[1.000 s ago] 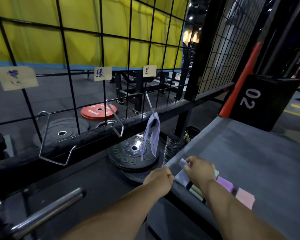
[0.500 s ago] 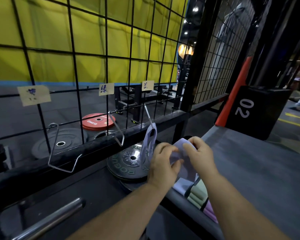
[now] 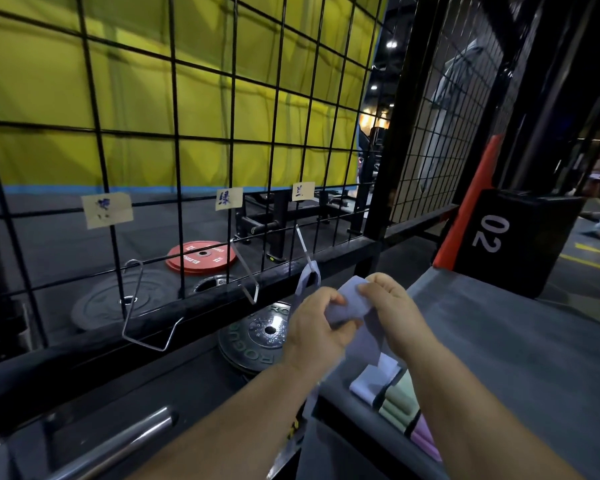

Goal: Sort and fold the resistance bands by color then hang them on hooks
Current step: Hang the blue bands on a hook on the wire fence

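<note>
Both hands hold a pale blue resistance band (image 3: 352, 308) up in front of the wire grid. My left hand (image 3: 314, 329) pinches its left side and my right hand (image 3: 392, 306) pinches its top right edge; the band's tail hangs down between my forearms. Another pale blue band (image 3: 305, 277) hangs on the right hook (image 3: 303, 245). The middle hook (image 3: 248, 275) and left hook (image 3: 139, 306) carry nothing. On the grey platform (image 3: 499, 348) lie a folded blue band (image 3: 373, 381), green bands (image 3: 399, 401) and purple bands (image 3: 425, 439) in a row.
Paper labels (image 3: 107, 209) are taped on the black wire grid (image 3: 174, 133) above each hook. Weight plates, red (image 3: 201, 256) and black (image 3: 260, 336), lie on the floor behind. A black box marked 02 (image 3: 510, 237) stands at the platform's far end. A steel bar (image 3: 118, 445) is at lower left.
My hands lifted a blue band off the platform's pile and raised it toward the right hook. The view tilted up and moved closer to the grid.
</note>
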